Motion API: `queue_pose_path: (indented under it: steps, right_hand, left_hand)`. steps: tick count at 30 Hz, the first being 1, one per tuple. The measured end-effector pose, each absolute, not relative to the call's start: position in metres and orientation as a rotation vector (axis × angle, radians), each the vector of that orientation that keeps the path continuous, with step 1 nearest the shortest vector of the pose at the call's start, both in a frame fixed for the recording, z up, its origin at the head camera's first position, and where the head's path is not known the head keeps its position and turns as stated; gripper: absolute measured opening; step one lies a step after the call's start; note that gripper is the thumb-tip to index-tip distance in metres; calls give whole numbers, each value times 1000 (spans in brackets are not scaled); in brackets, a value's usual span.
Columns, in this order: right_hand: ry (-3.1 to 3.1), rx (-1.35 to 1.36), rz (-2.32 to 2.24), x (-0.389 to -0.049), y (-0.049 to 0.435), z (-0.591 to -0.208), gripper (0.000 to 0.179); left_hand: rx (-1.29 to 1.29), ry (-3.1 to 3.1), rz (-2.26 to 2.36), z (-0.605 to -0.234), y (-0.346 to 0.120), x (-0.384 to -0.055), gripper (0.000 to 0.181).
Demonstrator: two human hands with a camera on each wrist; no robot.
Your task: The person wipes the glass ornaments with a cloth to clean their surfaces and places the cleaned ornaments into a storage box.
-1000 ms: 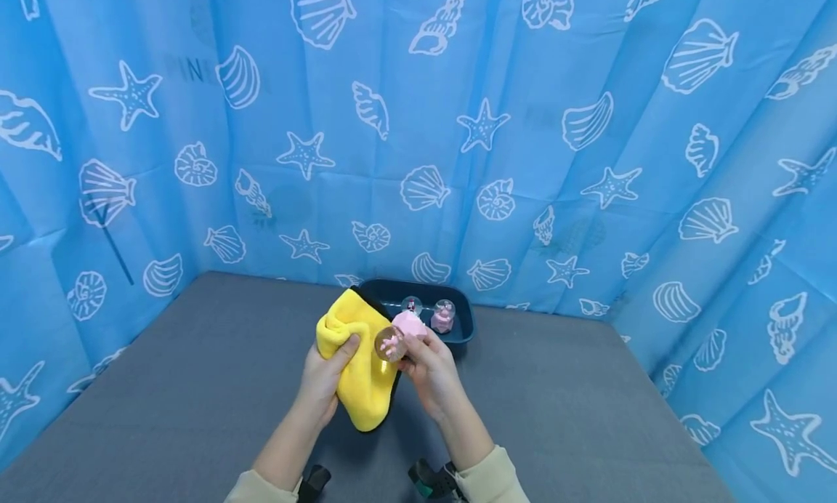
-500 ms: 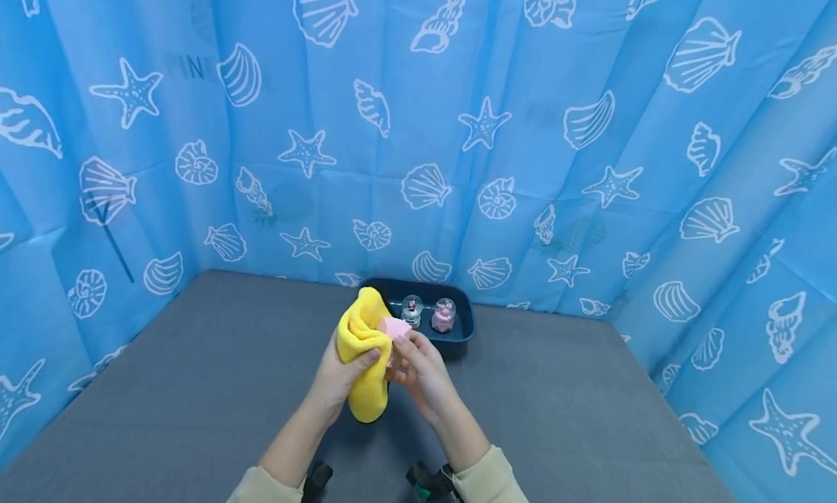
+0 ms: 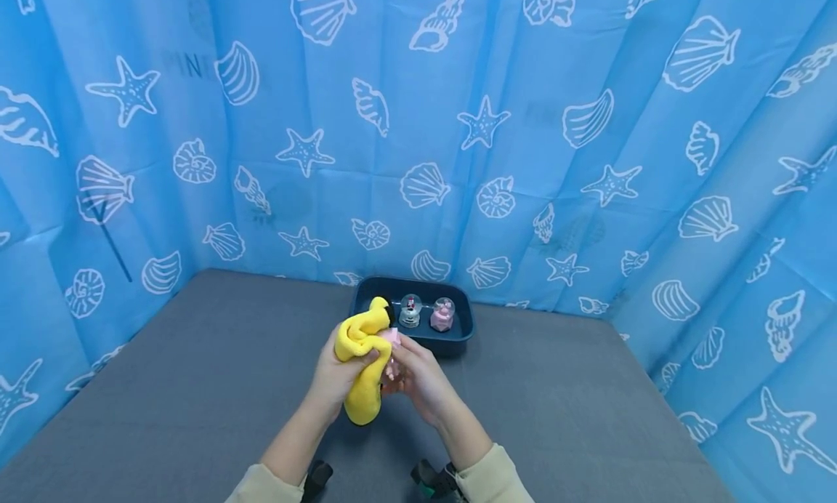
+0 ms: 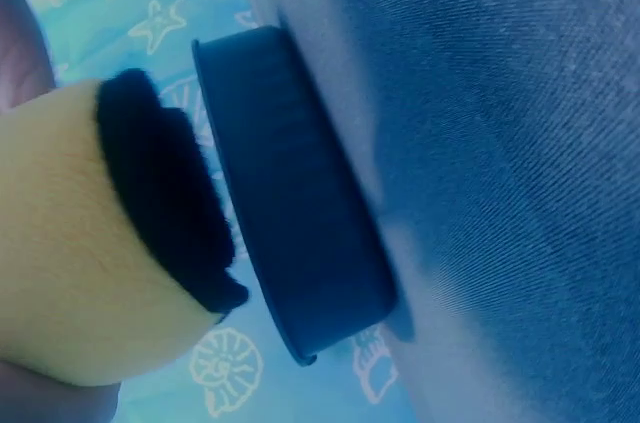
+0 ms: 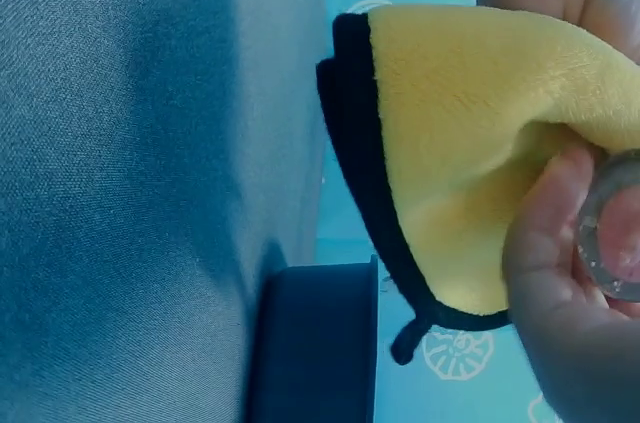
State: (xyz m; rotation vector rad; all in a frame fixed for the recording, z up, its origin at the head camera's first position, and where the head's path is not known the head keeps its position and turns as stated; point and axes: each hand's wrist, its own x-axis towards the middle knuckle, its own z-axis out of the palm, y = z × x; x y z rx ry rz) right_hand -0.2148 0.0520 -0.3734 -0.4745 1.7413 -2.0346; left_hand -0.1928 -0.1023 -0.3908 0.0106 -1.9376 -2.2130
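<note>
Bunched in my left hand is a yellow cloth with a dark edge, its lower part hanging down. My right hand grips a small snow globe with a pink base, held against the cloth above the table. Fingers and cloth cover much of this globe. Its clear ball shows at the edge of the right wrist view, beside the cloth. In the left wrist view the cloth appears with its black border, and little of the left hand is visible.
Behind the hands stands a dark blue tray on the grey table. Inside it are a white-based snow globe and a pink one. A blue seashell-print curtain hangs around the table's back and sides.
The held snow globe has turned from ball facing forward to ball downward and moved left against the cloth. The cloth has been gathered more tightly, uncovering more of the tray.
</note>
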Motion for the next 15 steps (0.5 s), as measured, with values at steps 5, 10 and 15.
queue_pose_path:
  steps: [5,10,15]
  right_hand:
    - [1703,-495,-2020,-216,55,-374,40]
    - [1673,-461,-2016,-215,60,-373,46]
    - [1630,-455,-2001,-215,64,-369,42]
  left_hand:
    - [32,-1812,-2233,-393,-103,-195,50]
    - [149,-1796,-2253,-394,-104,-197,50]
    - [206,-1739,-2327,-393,-107,-196,55]
